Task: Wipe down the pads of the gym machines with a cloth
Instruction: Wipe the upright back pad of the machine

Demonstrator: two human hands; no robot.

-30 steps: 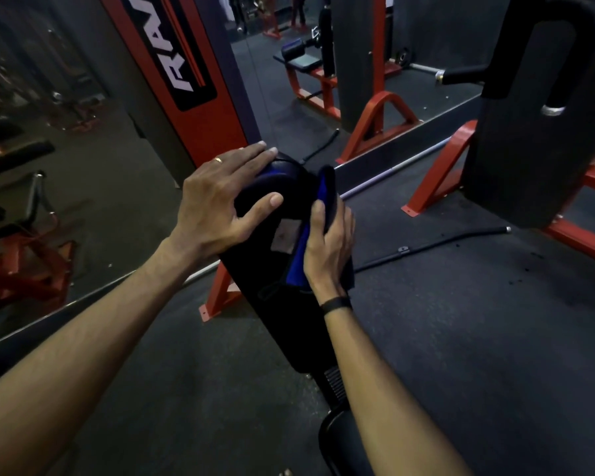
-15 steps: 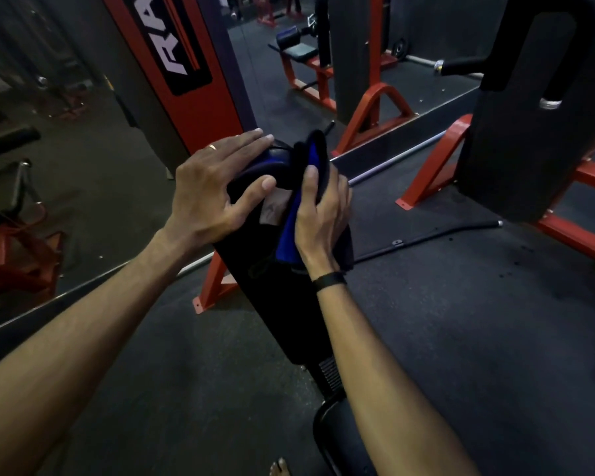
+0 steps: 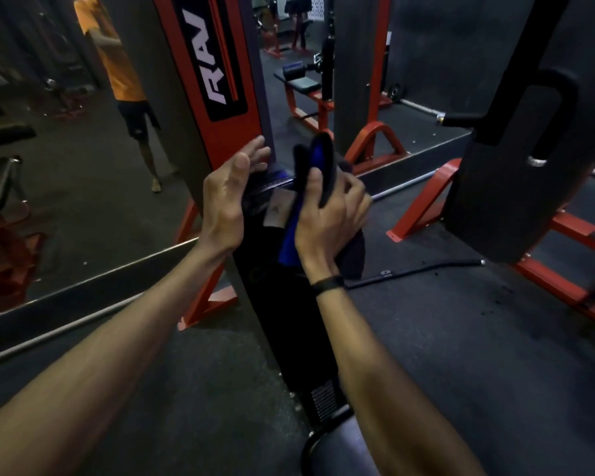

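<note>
Mirror (image 3: 66, 201) — rubber floor (image 3: 461, 355), red frames (image 3: 423, 201)

Red upright (image 3: 220, 97) close behind pad (image 3: 279, 304) — open floor (image 3: 461, 355) rightward

An upright back pad (image 3: 282, 304) stands in the middle, rising from near the seat (image 3: 337, 451) at the bottom edge. The left hand (image 3: 225, 204) lies against the pad's left side near its top. The right hand (image 3: 327, 221) is on the pad's right side, with a cloth (image 3: 315, 173) in it that sticks up above the pad's top. Behind the pad stands a post (image 3: 213, 73), and left of that a mirror (image 3: 66, 187) along the wall. To the right, well apart, hangs another pad (image 3: 502, 187) over a floor frame (image 3: 564, 266). A cable (image 3: 419, 269) lies on the floor (image 3: 461, 355) between them.
</note>
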